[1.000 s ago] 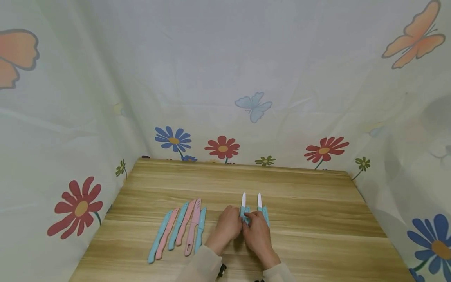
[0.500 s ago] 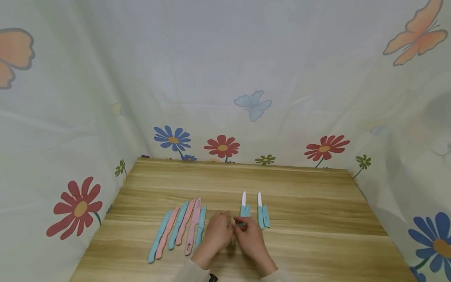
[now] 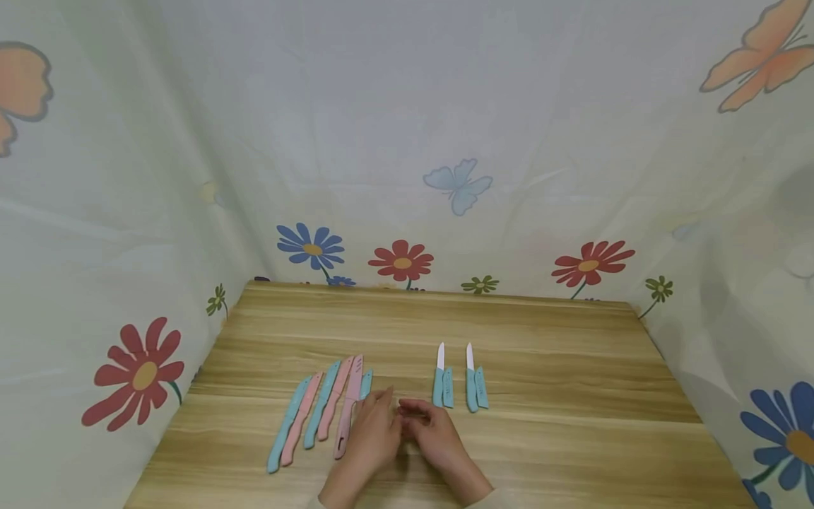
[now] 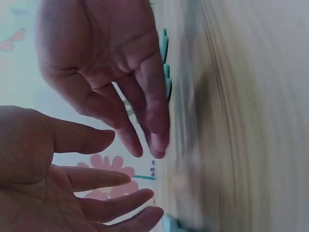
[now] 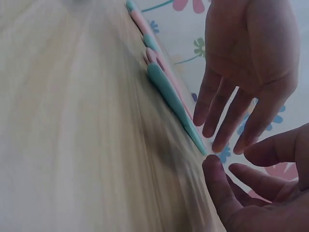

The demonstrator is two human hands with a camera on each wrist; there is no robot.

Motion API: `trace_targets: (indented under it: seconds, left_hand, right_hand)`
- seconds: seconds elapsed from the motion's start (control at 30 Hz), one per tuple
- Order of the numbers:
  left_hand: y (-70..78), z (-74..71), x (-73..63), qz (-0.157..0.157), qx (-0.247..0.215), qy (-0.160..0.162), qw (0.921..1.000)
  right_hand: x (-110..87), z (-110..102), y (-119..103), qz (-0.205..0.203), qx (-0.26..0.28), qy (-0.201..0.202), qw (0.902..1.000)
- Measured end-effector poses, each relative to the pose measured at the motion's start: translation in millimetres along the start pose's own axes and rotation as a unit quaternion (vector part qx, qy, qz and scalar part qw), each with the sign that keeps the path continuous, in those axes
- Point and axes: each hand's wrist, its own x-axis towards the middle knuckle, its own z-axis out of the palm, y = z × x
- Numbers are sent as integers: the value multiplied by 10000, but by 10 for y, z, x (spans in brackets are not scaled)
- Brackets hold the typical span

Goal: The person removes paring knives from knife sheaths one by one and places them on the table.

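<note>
My left hand (image 3: 375, 433) holds nothing, its fingers extended, over the right end of a row of sheathed knives. It partly covers the nearest teal knife (image 3: 366, 384), whose handle is hidden from above. Beside it, my right hand (image 3: 437, 435) is also without anything in it, fingers loosely bent. In the left wrist view a small gap shows between the left hand (image 4: 34, 179) and the right hand (image 4: 111, 53). To the right lie two bare knives with white blades and teal handles, the left knife (image 3: 438, 387) and the right knife (image 3: 471, 390).
Next to each bare knife lies a teal sheath, the left sheath (image 3: 448, 389) and the right sheath (image 3: 481, 389). The row at left includes a teal knife (image 3: 289, 424), several others and a pink tool with a slotted handle (image 3: 352, 396). Printed cloth surrounds the wooden table (image 3: 540, 452).
Both hands have left the left bare knife and its sheath, which now lie uncovered. They moved left and toward me, and the fingers have spread. The knives appear to have stayed put.
</note>
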Motion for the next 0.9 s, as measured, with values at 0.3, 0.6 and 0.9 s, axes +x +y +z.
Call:
trace_targets:
  seconds: [0.3,0.6,0.9]
  left_hand:
    - [-93,-101,-187,-176,-98,49,9998]
    - [-133,-120,-237,-58,-86,59,9999]
    - [-155,-96,-225,17,-245,-18,9997]
  right_hand:
    - [-55,129,7,53,346,-438,9984]
    - [-69,194,29,184,61,-628,9978]
    - [-63,218,41,314,-161,-657,9972]
